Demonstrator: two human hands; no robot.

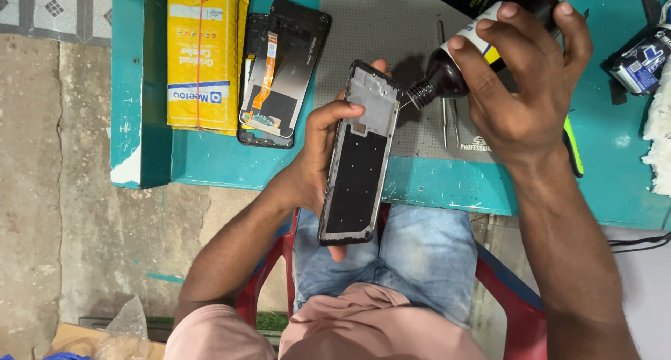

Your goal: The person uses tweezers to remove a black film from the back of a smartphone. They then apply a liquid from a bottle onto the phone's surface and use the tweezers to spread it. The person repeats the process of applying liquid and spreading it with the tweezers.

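The left hand (pixel 318 157) was curled around a black rectangular phone frame (pixel 358 171), thumb across the upper front edge and fingertips showing behind its far edge, holding it upright over the person's lap and the near edge of the table. The frame's upper part was grey and moulded, its lower part a flat black panel.

The right hand (pixel 521 87) was wrapped fully around a dark squeeze tube with a white and yellow label (pixel 461 59), fingers closed over the body. The tube's thin needle nozzle (pixel 409 100) pointed left and touched the top right edge of the frame.

Beneath the right hand lay a grey work mat (pixel 370 24) on the teal wooden table (pixel 433 182), with a pair of metal tweezers (pixel 447 119) resting on it just under the tube. A green-handled tool (pixel 574 150) lay beside the wrist. Left of the mat sat a black phone display panel with an orange flex cable (pixel 279 66), and next to it a yellow packet bound with a rubber band (pixel 203 52). The person sat on a red plastic chair (pixel 269 269) in blue jeans (pixel 419 262).
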